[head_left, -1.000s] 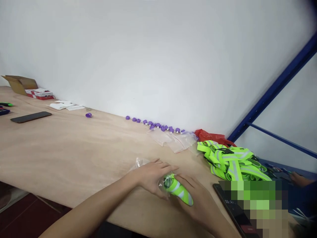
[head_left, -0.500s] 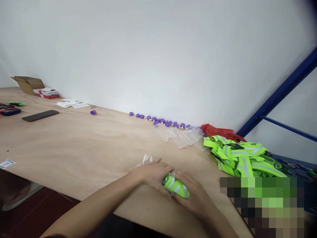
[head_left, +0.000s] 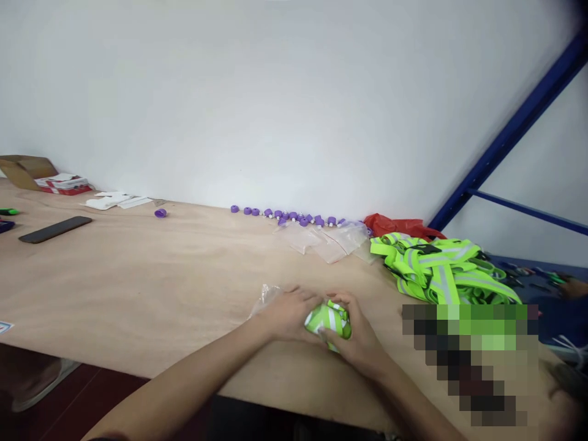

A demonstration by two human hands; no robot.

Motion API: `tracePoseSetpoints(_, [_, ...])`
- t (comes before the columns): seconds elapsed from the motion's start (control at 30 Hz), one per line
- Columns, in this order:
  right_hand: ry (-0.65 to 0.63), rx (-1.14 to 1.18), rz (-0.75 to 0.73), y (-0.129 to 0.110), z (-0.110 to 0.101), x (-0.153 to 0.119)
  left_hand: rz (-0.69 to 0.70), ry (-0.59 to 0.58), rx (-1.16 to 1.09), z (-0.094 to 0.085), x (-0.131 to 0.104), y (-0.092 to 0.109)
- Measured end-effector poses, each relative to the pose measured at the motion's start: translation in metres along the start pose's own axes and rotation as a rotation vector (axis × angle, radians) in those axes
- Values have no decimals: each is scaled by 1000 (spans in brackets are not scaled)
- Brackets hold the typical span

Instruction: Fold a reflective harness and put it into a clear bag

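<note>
Near the table's front edge, my left hand (head_left: 294,312) and my right hand (head_left: 356,337) are curled round a folded green reflective strap (head_left: 329,320) with silver stripes. The left fingers press on its left side, and the right fingers and thumb grip its right side. A clear plastic bag (head_left: 266,297) sticks out behind my left hand, partly hidden by it. To the right lies a tangled heap of green reflective straps (head_left: 443,269).
Purple caps (head_left: 294,216) and clear bags (head_left: 340,242) lie along the wall, beside red plastic (head_left: 399,225). Leftward are a loose purple cap (head_left: 160,213), a dark flat object (head_left: 55,229), white papers (head_left: 114,199) and a box (head_left: 63,184). A person's hand (head_left: 574,288) shows at far right.
The folded strap has turned between my hands and shows more of its folded layers. My right hand has risen and its grip has shifted. The whole view has swung slightly right.
</note>
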State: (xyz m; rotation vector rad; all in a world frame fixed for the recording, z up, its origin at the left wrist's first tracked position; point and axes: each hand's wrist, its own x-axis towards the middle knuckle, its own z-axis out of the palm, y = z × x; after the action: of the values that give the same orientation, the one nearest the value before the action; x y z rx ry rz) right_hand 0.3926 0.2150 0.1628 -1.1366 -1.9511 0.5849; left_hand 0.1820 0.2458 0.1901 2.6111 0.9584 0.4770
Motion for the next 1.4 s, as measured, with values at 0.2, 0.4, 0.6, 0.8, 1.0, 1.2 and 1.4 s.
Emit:
tracePoseSetpoints(0.2, [-173, -105, 138, 0, -18, -15, -24, -33, -62, -7, -5, -2])
tracePoseSetpoints(0.4, [-10, -72, 178, -7, -12, -8, 128, -85, 69, -12, -18, 2])
tracePoseSetpoints(0.6, [133, -91, 131, -11, -9, 39, 13, 52, 93, -10, -10, -5])
tracePoseSetpoints(0.8, [-158, 205, -7, -52, -49, 81, -100, 168, -553, -61, -16, 1])
tracePoseSetpoints(1.0, [-301, 247, 203, -73, -71, 94, -182, 54, -1321, -55, -16, 5])
tracePoseSetpoints(1.2, [-131, 315, 140, -38, -39, 88, -330, 26, -1459, -19, -6, 1])
tracePoseSetpoints(1.4, [-261, 222, 33, -21, -33, 80, -531, 178, -1553, -13, -1, -1])
